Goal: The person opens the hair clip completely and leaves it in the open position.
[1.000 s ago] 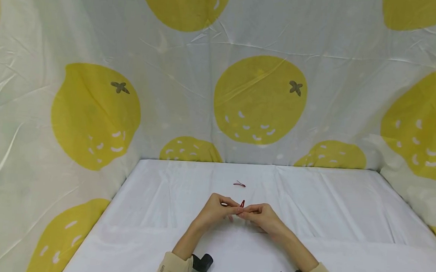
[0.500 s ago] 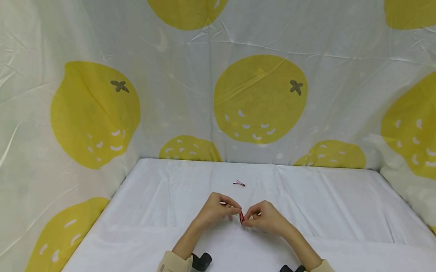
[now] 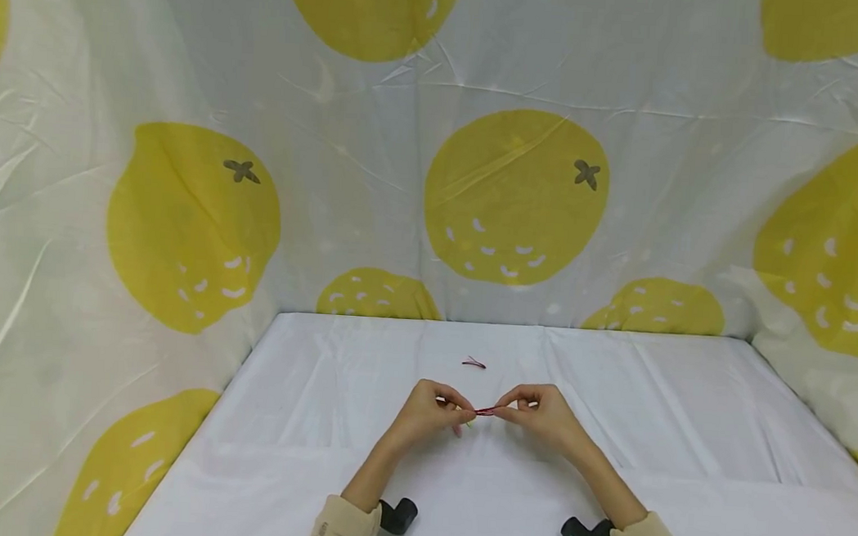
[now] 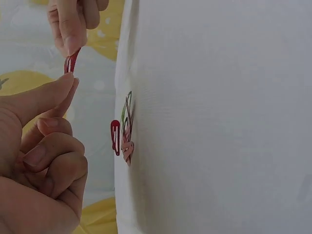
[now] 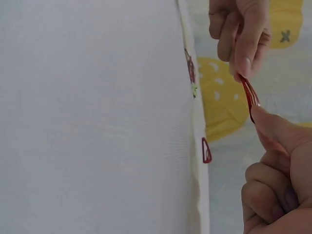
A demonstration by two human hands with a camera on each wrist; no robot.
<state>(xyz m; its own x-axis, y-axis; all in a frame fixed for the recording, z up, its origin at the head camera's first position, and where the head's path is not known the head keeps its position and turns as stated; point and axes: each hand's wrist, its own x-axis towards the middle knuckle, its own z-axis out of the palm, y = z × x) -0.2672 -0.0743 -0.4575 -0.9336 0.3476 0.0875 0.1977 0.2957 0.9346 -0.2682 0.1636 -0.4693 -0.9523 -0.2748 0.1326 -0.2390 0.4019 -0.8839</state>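
Head view, red clip (image 3: 484, 412): low centre of the frame, bridging the fingertips of both hands.
Head view, left hand (image 3: 427, 414): thumb and finger pinch the clip's left end.
Head view, right hand (image 3: 547, 415): thumb and finger pinch the other end; I'd say tips only because so slim a piece offers little to grasp.
Head view, far clip (image 3: 474, 364): lies above the hands on the white tablecloth (image 3: 319, 376), apart from them.
Left wrist view, grip: upper left, the red clip stands near upright between the pinches; the left hand's other fingers curl in, presumably to keep out of the way.
Left wrist view, small pieces (image 4: 127, 131): pink and green, left of centre, beside a loose red clip (image 4: 115, 136).
Right wrist view, grip: upper right, both pinches sit at the ends, which seems to leave the middle uncovered.
Right wrist view, triangular red piece (image 5: 206, 150): right of centre, below blurred dark red and green bits (image 5: 191, 73); I can't tell what those are.
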